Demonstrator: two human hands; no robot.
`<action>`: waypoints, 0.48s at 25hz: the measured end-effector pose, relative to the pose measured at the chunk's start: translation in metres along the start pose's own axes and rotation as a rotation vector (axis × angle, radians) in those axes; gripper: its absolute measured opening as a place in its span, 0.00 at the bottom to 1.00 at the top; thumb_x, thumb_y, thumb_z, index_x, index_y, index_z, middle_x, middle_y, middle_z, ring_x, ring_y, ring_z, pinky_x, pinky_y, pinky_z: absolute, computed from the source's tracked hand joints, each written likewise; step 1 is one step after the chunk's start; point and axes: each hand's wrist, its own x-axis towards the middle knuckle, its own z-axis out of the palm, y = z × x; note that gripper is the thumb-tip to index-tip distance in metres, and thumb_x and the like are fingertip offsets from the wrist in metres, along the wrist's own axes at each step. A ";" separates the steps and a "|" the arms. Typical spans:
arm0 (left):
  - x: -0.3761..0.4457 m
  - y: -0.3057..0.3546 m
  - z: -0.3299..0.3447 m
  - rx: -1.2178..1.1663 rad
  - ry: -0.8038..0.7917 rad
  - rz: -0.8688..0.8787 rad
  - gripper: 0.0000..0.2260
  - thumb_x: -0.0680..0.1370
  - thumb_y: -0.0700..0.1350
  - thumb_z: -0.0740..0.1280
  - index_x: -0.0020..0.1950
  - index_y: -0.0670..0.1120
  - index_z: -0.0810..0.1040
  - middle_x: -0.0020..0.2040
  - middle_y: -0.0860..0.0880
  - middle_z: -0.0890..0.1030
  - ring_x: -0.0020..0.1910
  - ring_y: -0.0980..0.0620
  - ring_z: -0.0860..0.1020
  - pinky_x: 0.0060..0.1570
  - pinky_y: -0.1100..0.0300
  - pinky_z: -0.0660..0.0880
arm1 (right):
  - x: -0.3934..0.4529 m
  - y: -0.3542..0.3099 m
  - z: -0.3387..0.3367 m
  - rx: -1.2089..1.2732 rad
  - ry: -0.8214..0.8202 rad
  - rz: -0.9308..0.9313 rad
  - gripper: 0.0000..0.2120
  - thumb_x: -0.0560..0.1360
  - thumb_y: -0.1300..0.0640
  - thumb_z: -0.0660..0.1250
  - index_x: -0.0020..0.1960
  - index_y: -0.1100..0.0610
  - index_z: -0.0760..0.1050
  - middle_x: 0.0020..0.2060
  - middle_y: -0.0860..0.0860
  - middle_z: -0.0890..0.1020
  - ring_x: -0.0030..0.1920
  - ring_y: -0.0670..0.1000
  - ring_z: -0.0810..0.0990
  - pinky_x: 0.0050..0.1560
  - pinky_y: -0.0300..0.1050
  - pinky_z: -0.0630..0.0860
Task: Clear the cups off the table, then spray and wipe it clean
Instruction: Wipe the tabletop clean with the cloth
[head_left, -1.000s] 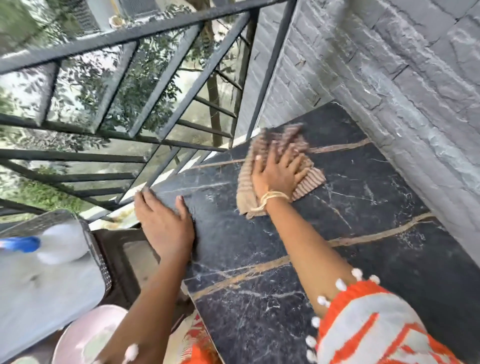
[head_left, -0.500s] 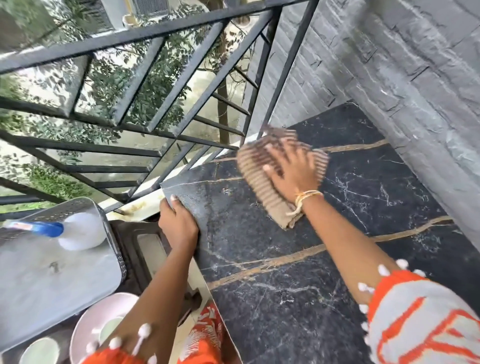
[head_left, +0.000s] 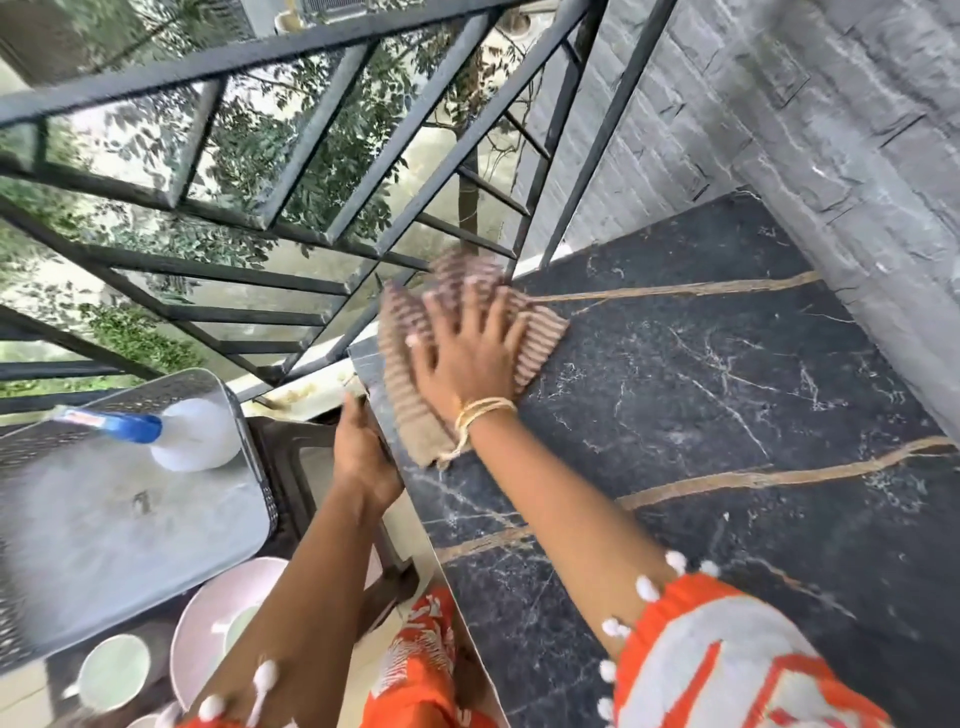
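Presently: dark marble tabletop (head_left: 727, 415), gold-veined, set against a grey stone wall (head_left: 857, 156). Right hand (head_left: 467, 358), fingers spread flat, presses a ribbed brown cloth (head_left: 405, 374) at the far-left corner, nearer the railing (head_left: 311, 156) than a second ago. Left hand (head_left: 361, 447) grips the tabletop's left edge, having slid off the top surface. Left of the tabletop: spray bottle (head_left: 176, 431) on a metal tray (head_left: 104, 519), label unreadable; cups (head_left: 111, 670) and pink plate (head_left: 208, 613) below.

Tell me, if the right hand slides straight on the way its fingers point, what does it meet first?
Probably the table edge, then the black railing; the right hand presses the cloth near that corner.
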 end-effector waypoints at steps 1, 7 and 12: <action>-0.004 0.000 -0.003 -0.076 0.009 -0.014 0.35 0.78 0.68 0.47 0.67 0.44 0.75 0.62 0.40 0.79 0.63 0.40 0.76 0.67 0.44 0.67 | -0.014 -0.010 0.003 -0.030 -0.037 -0.168 0.30 0.78 0.36 0.46 0.78 0.44 0.53 0.78 0.57 0.54 0.76 0.68 0.50 0.71 0.72 0.46; -0.019 -0.004 -0.001 -0.061 0.024 0.063 0.30 0.79 0.65 0.50 0.67 0.45 0.75 0.63 0.43 0.79 0.64 0.42 0.76 0.66 0.47 0.69 | -0.046 0.044 -0.001 -0.104 -0.128 -0.557 0.28 0.77 0.32 0.47 0.76 0.35 0.51 0.79 0.50 0.52 0.77 0.63 0.52 0.74 0.68 0.47; -0.024 -0.043 0.011 0.300 0.287 0.188 0.23 0.77 0.63 0.58 0.57 0.48 0.82 0.54 0.48 0.84 0.54 0.45 0.81 0.59 0.50 0.76 | -0.037 0.178 -0.020 -0.133 -0.061 -0.016 0.32 0.75 0.27 0.40 0.76 0.35 0.48 0.79 0.50 0.50 0.77 0.63 0.53 0.74 0.67 0.47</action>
